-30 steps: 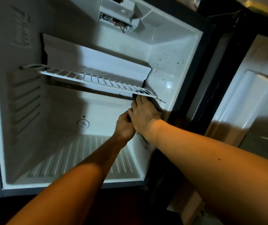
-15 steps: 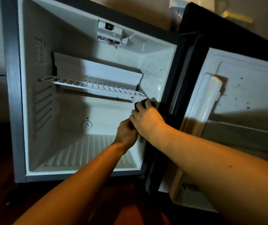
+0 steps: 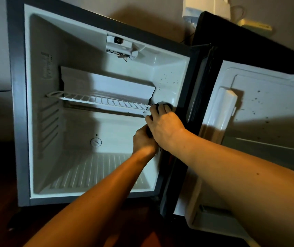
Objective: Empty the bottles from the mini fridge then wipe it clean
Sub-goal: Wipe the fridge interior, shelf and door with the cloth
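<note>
The mini fridge (image 3: 18, 107) stands open with no bottles inside. A white wire shelf (image 3: 103, 100) spans its middle. My right hand (image 3: 164, 125) presses a dark cloth (image 3: 165, 105) against the fridge's right inner wall, just at the shelf's right end. My left hand (image 3: 143, 139) sits right below and behind it, fingers curled, touching the cloth's lower part; how much it grips is hidden by my right hand. Dark specks dot the right wall above the cloth.
The fridge door (image 3: 267, 111) hangs open to the right, with a white door rack (image 3: 221, 111) and dark specks on its liner. A light and thermostat unit (image 3: 121, 47) hangs from the ceiling. The ribbed fridge floor (image 3: 92, 172) is bare. Dark floor lies in front.
The view has pulled back and up, showing the whole fridge and door. Both hands stay together at the shelf's right end on the cloth, shifted slightly.
</note>
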Motion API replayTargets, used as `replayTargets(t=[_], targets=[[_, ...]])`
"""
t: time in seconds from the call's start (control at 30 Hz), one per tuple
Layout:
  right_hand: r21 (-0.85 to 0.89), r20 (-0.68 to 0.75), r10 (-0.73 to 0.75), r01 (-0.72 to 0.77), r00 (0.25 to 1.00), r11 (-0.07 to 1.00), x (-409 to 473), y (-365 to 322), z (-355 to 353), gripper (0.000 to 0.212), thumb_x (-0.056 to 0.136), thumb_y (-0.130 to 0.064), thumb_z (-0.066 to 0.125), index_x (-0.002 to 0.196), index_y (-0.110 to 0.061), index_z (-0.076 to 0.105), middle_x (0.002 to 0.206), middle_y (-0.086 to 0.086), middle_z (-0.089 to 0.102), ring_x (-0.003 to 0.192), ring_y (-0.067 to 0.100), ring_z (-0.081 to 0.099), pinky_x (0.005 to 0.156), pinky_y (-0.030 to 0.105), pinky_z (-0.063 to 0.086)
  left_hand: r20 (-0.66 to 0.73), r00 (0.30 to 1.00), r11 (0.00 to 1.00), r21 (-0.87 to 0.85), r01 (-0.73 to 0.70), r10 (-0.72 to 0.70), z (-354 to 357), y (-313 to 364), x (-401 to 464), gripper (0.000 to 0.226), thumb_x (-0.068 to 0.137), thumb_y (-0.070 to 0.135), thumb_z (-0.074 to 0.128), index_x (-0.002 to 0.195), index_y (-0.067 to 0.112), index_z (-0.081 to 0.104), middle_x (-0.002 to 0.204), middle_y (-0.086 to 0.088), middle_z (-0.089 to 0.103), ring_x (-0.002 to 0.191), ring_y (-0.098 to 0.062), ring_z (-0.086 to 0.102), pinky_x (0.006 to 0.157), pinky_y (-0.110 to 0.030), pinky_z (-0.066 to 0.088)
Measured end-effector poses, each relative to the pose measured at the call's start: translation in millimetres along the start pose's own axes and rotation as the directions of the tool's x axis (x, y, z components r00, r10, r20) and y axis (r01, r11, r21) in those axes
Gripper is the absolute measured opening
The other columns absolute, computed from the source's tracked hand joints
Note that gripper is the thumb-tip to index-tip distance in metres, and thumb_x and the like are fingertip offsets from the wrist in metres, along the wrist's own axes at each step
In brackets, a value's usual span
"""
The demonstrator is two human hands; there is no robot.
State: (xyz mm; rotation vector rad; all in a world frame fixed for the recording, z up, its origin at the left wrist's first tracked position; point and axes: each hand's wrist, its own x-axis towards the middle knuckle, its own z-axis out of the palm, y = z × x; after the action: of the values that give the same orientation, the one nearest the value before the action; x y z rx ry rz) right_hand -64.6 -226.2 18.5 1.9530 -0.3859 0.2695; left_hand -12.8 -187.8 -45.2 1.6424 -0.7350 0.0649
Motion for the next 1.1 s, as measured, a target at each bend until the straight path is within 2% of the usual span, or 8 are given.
replayTargets(t=[0.1,0.27,0.43,0.53,0.67,0.77,0.87,1.1], targets=[[-0.071,0.006,-0.026,0.027,1.0,0.997,0.6,0.6,-8.0,0.064,0.095,-0.04,0.046,0.144,-0.005,0.027,0.147,0.027,0.029,0.133,0.043,0.034,0.114,0.054,0.013,0.0,1.0,0.998,-0.05,0.022,-0.022,-3.8,-3.6,-0.2,0.019,0.093,0.012,0.052,0.076,0.02,0.054,0.078,-0.003,0.063,0.075,-0.021,0.06,0.067,-0.028,0.047],[-0.072,0.052,-0.015,0.019,0.999,0.997,-0.8,-2.6,-16.6,0.064,0.094,-0.039,0.05,0.142,-0.002,0.031,0.142,0.028,0.033,0.128,0.042,0.04,0.111,0.051,0.026,0.038,0.997,0.994,-0.086,0.065,-0.062,-11.8,-3.8,-7.2,0.023,0.091,0.01,0.054,0.072,0.022,0.056,0.08,-0.007,0.067,0.076,-0.023,0.064,0.071,-0.035,0.054],[0.06,0.103,-0.01,0.004,0.995,0.998,-22.1,-31.4,-14.5,0.049,0.097,-0.028,0.05,0.138,-0.003,0.039,0.136,0.024,0.041,0.123,0.041,0.043,0.104,0.052,0.037,0.091,0.995,0.995,0.098,0.036,-0.045,-17.6,-10.7,-25.9,0.004,0.089,0.008,0.058,0.088,0.008,0.062,0.088,-0.014,0.069,0.084,-0.03,0.066,0.077,-0.044,0.057],[0.139,0.169,-0.033,0.009,0.985,0.99,-34.6,-49.7,-11.3,0.05,0.097,-0.029,0.049,0.139,-0.003,0.039,0.138,0.021,0.041,0.127,0.04,0.041,0.106,0.053,0.035,0.162,0.985,0.983,0.181,0.038,-0.068,-26.0,-19.2,-41.5,0.005,0.09,0.006,0.056,0.09,0.008,0.061,0.086,-0.012,0.067,0.083,-0.029,0.064,0.072,-0.037,0.055],[0.145,0.007,-0.053,0.052,0.999,0.988,-32.9,-38.8,-14.7,0.044,0.099,-0.027,0.045,0.138,-0.006,0.042,0.138,0.016,0.043,0.126,0.035,0.041,0.104,0.048,0.033,0.106,0.994,0.973,0.228,-0.03,0.006,-27.2,-15.6,-41.9,0.012,0.091,0.006,0.055,0.101,0.001,0.06,0.098,-0.016,0.066,0.092,-0.032,0.063,0.08,-0.042,0.053],[0.13,-0.115,-0.074,0.089,0.991,0.988,-23.9,-22.8,-9.2,0.042,0.099,-0.026,0.046,0.137,-0.009,0.043,0.14,0.013,0.041,0.128,0.033,0.039,0.105,0.046,0.032,0.047,0.995,0.959,0.267,-0.093,0.084,-18.2,-6.4,-32.7,0.017,0.095,0.009,0.052,0.108,0.0,0.057,0.102,-0.014,0.063,0.094,-0.028,0.06,0.079,-0.032,0.05],[0.118,-0.041,-0.088,0.092,0.995,0.989,-21.1,-18.2,9.1,0.042,0.099,-0.027,0.044,0.138,-0.01,0.045,0.145,0.013,0.038,0.135,0.035,0.032,0.111,0.046,0.028,0.087,0.996,0.979,0.206,0.0,-0.018,-7.1,-3.7,-31.1,0.013,0.095,0.012,0.046,0.104,0.009,0.055,0.096,-0.009,0.063,0.078,-0.019,0.054,0.063,-0.024,0.041],[0.149,0.047,-0.242,0.233,0.969,0.961,-30.5,-68.7,27.6,0.032,0.1,-0.019,0.043,0.127,-0.008,0.056,0.136,0.014,0.051,0.127,0.033,0.04,0.104,0.044,0.034,0.197,0.958,0.917,0.381,0.122,-0.209,-10.5,-46.3,-45.4,0.022,0.094,0.008,0.044,0.103,0.007,0.064,0.11,-0.018,0.067,0.101,-0.034,0.062,0.083,-0.038,0.05]])
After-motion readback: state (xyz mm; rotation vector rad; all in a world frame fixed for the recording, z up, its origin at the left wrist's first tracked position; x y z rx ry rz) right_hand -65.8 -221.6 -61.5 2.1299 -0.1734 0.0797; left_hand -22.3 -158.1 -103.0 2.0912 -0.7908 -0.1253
